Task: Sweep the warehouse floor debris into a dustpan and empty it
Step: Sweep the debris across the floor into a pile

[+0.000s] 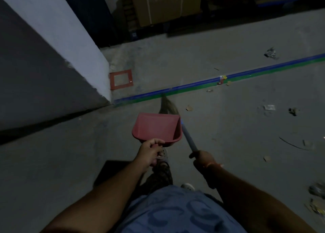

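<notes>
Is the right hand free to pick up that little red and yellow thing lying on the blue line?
Probably not yet. The right hand grips the broom, and the red and yellow scrap lies well ahead on the floor. Nothing blocks the way; the broom's bristles might reach it sooner.

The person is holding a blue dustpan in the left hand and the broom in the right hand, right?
Not quite. The head view shows the dustpan is red, not blue. The left hand does hold it by its handle, and the right hand does grip the broom.

1 dustpan (156, 127); 1 broom (189, 137) (2 hands).
</notes>
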Demonstrator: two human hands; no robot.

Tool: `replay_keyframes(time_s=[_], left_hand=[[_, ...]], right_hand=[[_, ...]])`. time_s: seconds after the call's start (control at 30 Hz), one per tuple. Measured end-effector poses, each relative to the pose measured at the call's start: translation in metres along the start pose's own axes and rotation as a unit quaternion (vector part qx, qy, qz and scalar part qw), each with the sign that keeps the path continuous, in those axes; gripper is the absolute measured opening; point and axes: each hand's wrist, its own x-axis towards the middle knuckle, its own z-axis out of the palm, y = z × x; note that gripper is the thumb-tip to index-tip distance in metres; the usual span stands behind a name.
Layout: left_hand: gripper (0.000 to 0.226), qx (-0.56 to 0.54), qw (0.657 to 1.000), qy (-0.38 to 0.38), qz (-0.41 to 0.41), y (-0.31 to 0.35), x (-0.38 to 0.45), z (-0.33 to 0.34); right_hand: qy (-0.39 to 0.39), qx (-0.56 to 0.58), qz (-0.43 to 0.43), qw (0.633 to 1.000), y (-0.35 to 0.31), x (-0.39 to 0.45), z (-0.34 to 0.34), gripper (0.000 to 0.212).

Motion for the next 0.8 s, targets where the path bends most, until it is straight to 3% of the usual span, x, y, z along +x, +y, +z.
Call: replay_keyframes(time_s=[0.13,0.3,0.37,0.47,0.6,0.8], left_hand=[[0.027,-0.004,1.000,0.005,0.001,0.033,0.044,-0.035],[0.021,-0.007,1.000,-0.009,-0.006,0.068,0.092,-0.069],[0.022,-0.007,1.000,-0.014,-0.004,0.078,0.104,-0.078],[0.023,-0.014,1.000,-0.013,0.002,0.087,0.118,-0.091],[0.023,-0.034,0.999,-0.002,-0.003,0.097,0.129,-0.107],[0.025,-0.050,0.998,0.019,-0.017,0.120,0.158,-0.114]], right_hand=[[0.002,0.072,0.048,0.996,-0.036,0.024,-0.006,0.036],[0.087,0.181,0.145,0.969,-0.039,0.058,-0.025,0.022],[0.120,0.191,0.165,0.960,-0.034,0.084,-0.030,0.013],[0.160,0.183,0.193,0.951,-0.068,0.076,-0.048,0.015],[0.166,0.179,0.183,0.952,-0.102,0.074,-0.058,0.008],[0.122,0.153,0.127,0.972,-0.149,0.115,-0.075,0.037]])
